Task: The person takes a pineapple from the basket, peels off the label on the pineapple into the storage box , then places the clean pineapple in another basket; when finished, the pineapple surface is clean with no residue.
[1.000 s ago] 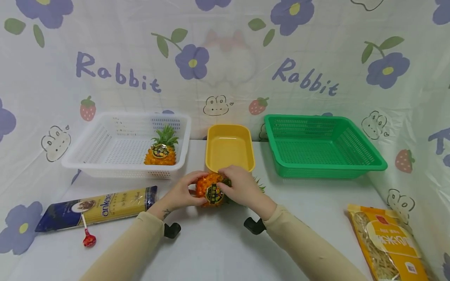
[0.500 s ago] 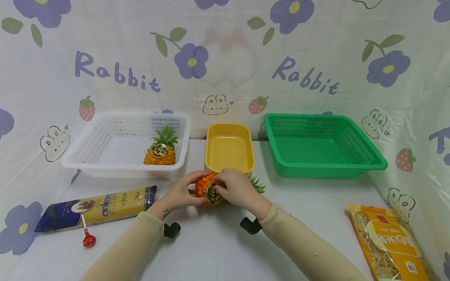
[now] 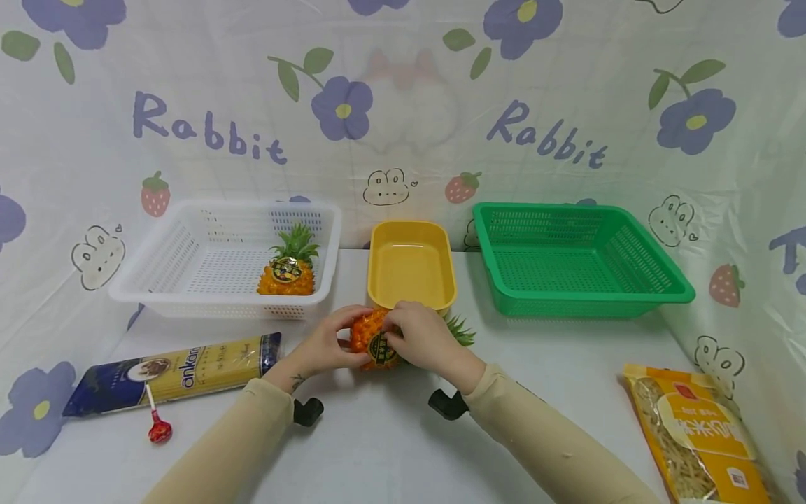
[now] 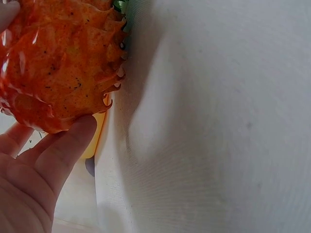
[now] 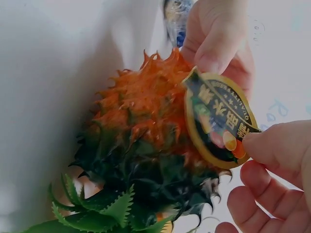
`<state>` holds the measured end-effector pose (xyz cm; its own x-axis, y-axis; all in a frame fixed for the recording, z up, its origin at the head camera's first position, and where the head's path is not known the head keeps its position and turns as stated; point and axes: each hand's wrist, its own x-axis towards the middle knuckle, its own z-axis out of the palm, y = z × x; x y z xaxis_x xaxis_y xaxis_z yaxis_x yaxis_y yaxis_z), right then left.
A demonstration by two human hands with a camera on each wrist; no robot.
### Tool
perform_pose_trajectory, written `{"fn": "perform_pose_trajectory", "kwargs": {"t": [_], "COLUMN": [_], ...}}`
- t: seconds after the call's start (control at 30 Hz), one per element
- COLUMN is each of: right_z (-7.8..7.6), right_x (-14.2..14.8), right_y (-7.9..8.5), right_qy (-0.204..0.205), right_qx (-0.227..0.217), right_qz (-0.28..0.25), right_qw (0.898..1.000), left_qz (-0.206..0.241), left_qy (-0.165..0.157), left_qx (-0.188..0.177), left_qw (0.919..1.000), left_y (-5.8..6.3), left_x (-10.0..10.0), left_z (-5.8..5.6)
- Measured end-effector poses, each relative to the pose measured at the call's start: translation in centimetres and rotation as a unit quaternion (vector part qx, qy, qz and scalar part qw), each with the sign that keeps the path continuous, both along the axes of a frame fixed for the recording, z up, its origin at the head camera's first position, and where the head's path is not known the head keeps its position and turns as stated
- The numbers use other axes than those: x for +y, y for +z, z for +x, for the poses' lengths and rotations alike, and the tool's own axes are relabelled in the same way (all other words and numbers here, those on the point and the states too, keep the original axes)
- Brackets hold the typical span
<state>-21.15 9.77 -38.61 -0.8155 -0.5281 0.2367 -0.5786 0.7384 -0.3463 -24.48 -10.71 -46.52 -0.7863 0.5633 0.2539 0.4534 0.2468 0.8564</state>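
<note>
A pineapple (image 3: 364, 330), its skin orange with dark green toward the crown, lies on its side before the yellow tray. My left hand (image 3: 329, 341) grips its base end, thumb on the near side and fingers on the far side. In the right wrist view, my right hand (image 5: 277, 170) pinches the edge of an oval black-and-gold sticker (image 5: 214, 121) between thumb and forefinger. That sticker stands along the side of the pineapple's spiky skin. Green crown leaves (image 3: 461, 332) stick out to the right from behind my right hand. The left wrist view shows the orange base (image 4: 58, 68) close up.
A white basket (image 3: 220, 309) at back left contains another stickered pineapple (image 3: 287, 274). The yellow tray (image 3: 412, 273) and green basket (image 3: 585, 308) stand along the back. A spaghetti pack (image 3: 176, 373) and red lollipop (image 3: 160, 428) lie left, an orange noodle bag (image 3: 699, 434) right.
My right hand has shifted slightly left and down over the sticker, its fingers drawing together at the edge. More crown leaves show behind it. My left hand keeps its grip on the pineapple.
</note>
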Motion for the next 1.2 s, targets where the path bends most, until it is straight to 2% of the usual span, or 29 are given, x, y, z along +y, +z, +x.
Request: {"fn": "perform_pose_trajectory", "kwargs": {"t": [0.27, 0.43, 0.53, 0.63, 0.73, 0.83, 1.0, 1.2], "right_z": [1.0, 0.9, -0.6, -3.0, -5.4, -7.6, -10.2, -11.5], "right_x": [-0.2, 0.0, 0.6, 1.4, 2.2, 2.8, 2.9, 2.9], "right_y": [1.3, 3.4, 4.6, 5.5, 6.2, 6.5, 5.3, 2.8], "right_qy": [0.026, 0.03, 0.004, -0.04, -0.071, -0.09, -0.106, -0.108], "right_qx": [-0.034, -0.054, -0.085, -0.12, -0.142, -0.158, -0.169, -0.198], "right_qz": [-0.002, -0.045, -0.091, -0.125, -0.128, -0.107, -0.078, -0.045], "right_qw": [0.999, 0.997, 0.992, 0.984, 0.979, 0.978, 0.977, 0.973], "left_qz": [0.002, -0.005, -0.004, -0.006, -0.008, -0.005, -0.004, -0.001], "left_qy": [-0.002, 0.006, 0.003, -0.002, -0.006, -0.008, -0.004, -0.005], "left_qx": [-0.007, -0.009, -0.011, -0.014, -0.017, -0.021, -0.023, -0.015], "left_qw": [1.0, 0.9999, 0.9999, 0.9999, 0.9998, 0.9997, 0.9997, 0.9999], "left_y": [0.0, 0.3, 1.4, 2.5, 3.1, 3.2, 3.1, 2.8], "left_x": [-0.3, -0.3, -0.1, -0.1, -0.1, -0.1, 0.0, 0.1], "left_z": [-0.2, 0.0, 0.6, 1.2, 1.5, 1.6, 1.7, 1.7]}}
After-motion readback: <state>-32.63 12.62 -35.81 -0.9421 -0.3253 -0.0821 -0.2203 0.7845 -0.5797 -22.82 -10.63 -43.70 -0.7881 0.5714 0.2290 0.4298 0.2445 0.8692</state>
